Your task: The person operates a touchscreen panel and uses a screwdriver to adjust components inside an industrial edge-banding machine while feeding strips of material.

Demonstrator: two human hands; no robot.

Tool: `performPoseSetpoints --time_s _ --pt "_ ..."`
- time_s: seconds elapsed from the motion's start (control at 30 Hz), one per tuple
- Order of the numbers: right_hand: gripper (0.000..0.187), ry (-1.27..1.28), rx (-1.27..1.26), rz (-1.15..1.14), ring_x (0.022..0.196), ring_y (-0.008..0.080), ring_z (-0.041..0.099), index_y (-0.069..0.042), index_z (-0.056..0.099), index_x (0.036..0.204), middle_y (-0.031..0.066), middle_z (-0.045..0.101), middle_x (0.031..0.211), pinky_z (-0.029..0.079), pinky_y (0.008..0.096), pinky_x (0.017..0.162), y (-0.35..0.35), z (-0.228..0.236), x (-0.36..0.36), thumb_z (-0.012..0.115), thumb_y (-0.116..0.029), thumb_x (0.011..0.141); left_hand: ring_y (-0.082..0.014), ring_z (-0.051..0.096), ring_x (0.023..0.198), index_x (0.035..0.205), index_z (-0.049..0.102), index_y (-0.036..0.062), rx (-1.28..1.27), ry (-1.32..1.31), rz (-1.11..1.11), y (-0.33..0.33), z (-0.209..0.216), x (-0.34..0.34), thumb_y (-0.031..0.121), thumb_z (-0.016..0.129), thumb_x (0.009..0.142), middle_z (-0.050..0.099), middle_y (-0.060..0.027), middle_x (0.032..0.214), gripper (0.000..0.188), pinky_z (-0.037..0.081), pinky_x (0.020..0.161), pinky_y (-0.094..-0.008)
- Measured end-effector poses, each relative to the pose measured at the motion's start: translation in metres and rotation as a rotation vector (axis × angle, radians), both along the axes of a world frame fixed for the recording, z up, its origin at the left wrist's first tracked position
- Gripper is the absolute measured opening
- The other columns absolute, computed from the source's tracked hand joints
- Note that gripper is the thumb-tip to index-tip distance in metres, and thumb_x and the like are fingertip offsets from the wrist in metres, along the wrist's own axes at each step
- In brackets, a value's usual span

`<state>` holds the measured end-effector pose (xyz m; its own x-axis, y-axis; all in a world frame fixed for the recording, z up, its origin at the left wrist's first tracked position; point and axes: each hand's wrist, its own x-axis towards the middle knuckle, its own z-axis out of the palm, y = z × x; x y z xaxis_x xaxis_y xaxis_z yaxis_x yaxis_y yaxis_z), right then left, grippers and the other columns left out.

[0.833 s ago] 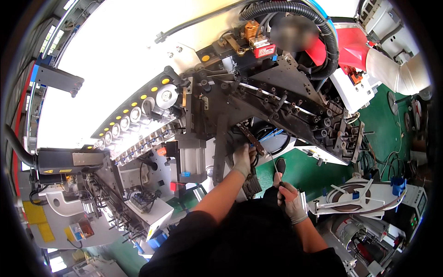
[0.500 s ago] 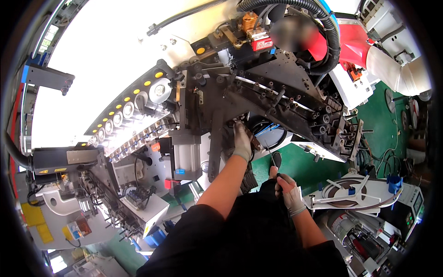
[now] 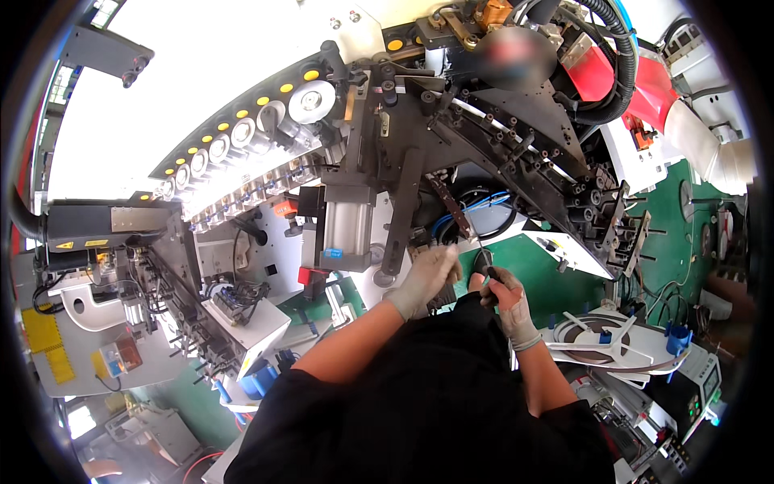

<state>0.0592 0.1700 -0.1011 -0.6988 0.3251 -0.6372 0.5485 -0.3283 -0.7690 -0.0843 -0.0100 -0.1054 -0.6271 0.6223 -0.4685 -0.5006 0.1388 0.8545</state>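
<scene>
My left hand (image 3: 432,276), in a pale glove, hangs below the black machine frame (image 3: 407,165) with its fingers curled in. Whatever they may hold is hidden. My right hand (image 3: 509,305), gloved too, is closed round the dark handle of a thin-shafted tool (image 3: 484,256). Its exact kind is too small to tell. The tool's shaft points up and away, its tip close to the lower end of a narrow dark brown bar (image 3: 454,208). That bar slants down from the frame; whether the tip touches it I cannot tell.
Left of my hands stand a grey cylinder (image 3: 348,226) and an upright black bar (image 3: 401,214). Blue tubes (image 3: 476,206) and black hoses loop behind the brown bar. A reel (image 3: 601,332) sits at the right, above a control box (image 3: 697,387). Green floor (image 3: 536,274) shows beyond my hands.
My left hand has come down out of the machine frame, towards my body, uncovering the brown bar. My right hand still grips the tool. The view has shifted somewhat.
</scene>
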Motion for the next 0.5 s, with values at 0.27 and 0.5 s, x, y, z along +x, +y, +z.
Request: performPoseSetpoints --time_s 0.27,0.5 --pt "0.045 0.166 0.484 0.039 0.065 0.0046 0.051 -0.002 0.058 0.145 0.0006 0.064 0.087 0.042 0.0212 0.059 0.027 0.074 -0.037 0.061 -0.020 0.104 -0.0378 0.069 0.096 0.104 0.071 0.0013 -0.021 1.107 0.075 -0.027 0.100 -0.050 -0.003 0.065 0.089 0.073 -0.0166 0.102 0.016 0.056 0.087 -0.0408" --pt "0.033 0.675 1.396 0.384 0.106 0.0397 0.070 -0.004 0.069 0.131 0.0198 0.073 0.120 0.056 0.0418 0.094 0.082 0.114 -0.168 0.062 -0.004 0.099 -0.0354 0.064 0.079 0.094 0.066 0.0041 -0.235 1.241 0.044 -0.069 0.086 -0.086 -0.007 0.060 0.085 0.068 -0.0132 0.089 0.015 0.051 0.071 -0.0447"
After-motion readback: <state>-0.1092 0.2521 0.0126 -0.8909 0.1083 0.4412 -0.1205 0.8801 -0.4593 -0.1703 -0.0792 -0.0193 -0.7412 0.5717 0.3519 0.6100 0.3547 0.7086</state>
